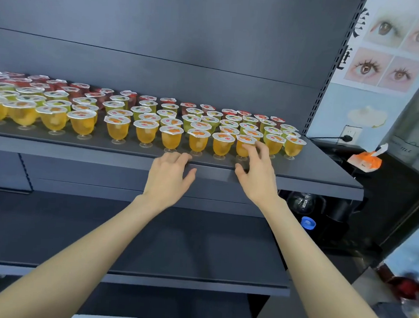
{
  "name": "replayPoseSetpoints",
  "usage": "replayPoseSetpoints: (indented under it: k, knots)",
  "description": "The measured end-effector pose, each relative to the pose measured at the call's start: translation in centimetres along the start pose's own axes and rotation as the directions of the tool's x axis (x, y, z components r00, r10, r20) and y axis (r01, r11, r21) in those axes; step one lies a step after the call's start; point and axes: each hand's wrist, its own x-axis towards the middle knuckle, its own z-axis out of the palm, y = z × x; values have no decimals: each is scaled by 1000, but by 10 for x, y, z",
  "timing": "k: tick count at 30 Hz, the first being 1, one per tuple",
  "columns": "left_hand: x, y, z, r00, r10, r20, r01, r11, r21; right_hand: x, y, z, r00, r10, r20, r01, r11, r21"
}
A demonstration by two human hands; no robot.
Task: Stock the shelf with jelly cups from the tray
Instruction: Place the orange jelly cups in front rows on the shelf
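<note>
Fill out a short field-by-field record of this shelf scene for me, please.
shelf: dark, carries upright jelly cups in rows
cup colours: orange in front, green-yellow behind, red at the back
left hand: rests on the shelf's front edge, holds nothing
right hand: fingers touch a front-row orange cup near the right end; thumb apart, below the cup
front row: one gap left of the middle

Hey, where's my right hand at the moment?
Head view, right of centre: the right hand reaches the front row on the shelf, fingertips at the orange jelly cup third from the right end.
</note>
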Motion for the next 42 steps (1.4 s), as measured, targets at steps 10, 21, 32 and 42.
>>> replayPoseSetpoints:
  k: [10, 21, 32, 42]
  knots:
    - [-64, -95, -40, 994, 104, 37, -107, 991, 82, -64, -89, 61, 999, -22, 27, 21, 999, 24]
    - [-209, -241, -13, 917, -18, 398, -21, 996, 92, -185, -153, 240, 915, 162, 369, -192, 980, 46]
    - [-403, -340, 125, 511, -362, 780, 373, 911, 178, -340, -112, 447, 577, 377, 725, -453, 886, -100]
    - [-534, -384, 275, 305, -397, 866, 672, 734, 100, -451, -34, 579, 447, 453, 771, -520, 833, -188]
